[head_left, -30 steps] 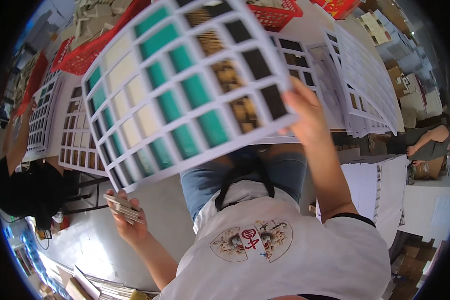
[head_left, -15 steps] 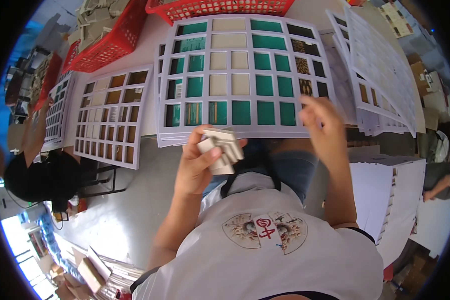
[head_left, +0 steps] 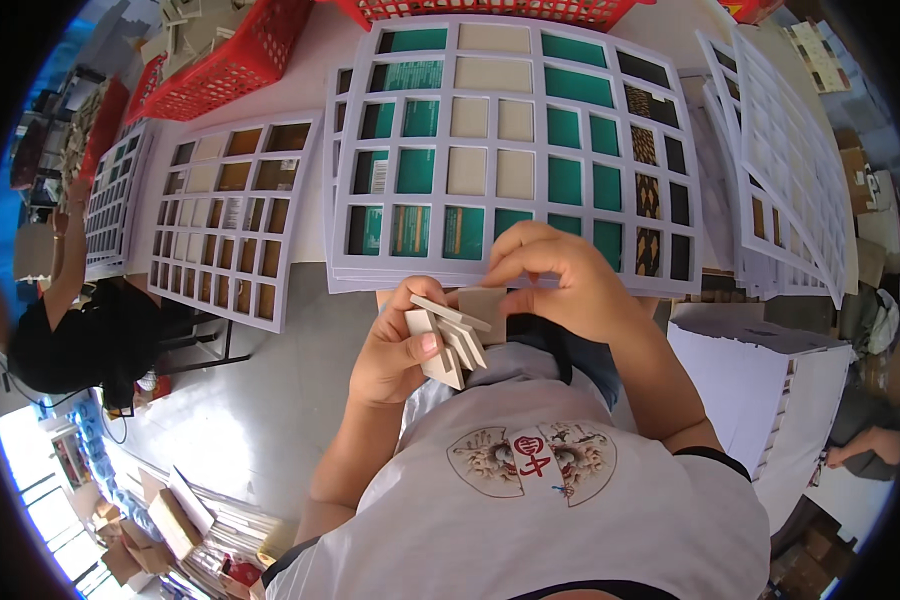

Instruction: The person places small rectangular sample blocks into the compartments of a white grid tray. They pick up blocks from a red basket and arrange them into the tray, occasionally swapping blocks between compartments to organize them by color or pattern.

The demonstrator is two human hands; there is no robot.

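My left hand point(head_left: 388, 358) is closed around a loose, fanned stack of beige cardboard pieces point(head_left: 444, 350), held in front of my body below the table's near edge. At the stack's right side, my right hand point(head_left: 568, 285) pinches one squarish cardboard piece point(head_left: 483, 312) between thumb and fingers. Just beyond both hands lies a white lattice frame point(head_left: 420, 270) on top of other frames. Green, dark and patterned surfaces show through many of its openings. One column of openings shows plain beige.
Red plastic baskets point(head_left: 232, 75) stand at the back, the left one heaped with beige pieces. Another lattice frame point(head_left: 282, 235) lies to the left, and more frames point(head_left: 785, 170) lean in a pile at right. A co-worker's arm point(head_left: 68, 245) reaches in at far left.
My right hand has come down and left from over the frame's right side to the stack and now grips a piece there. The view has shifted slightly.
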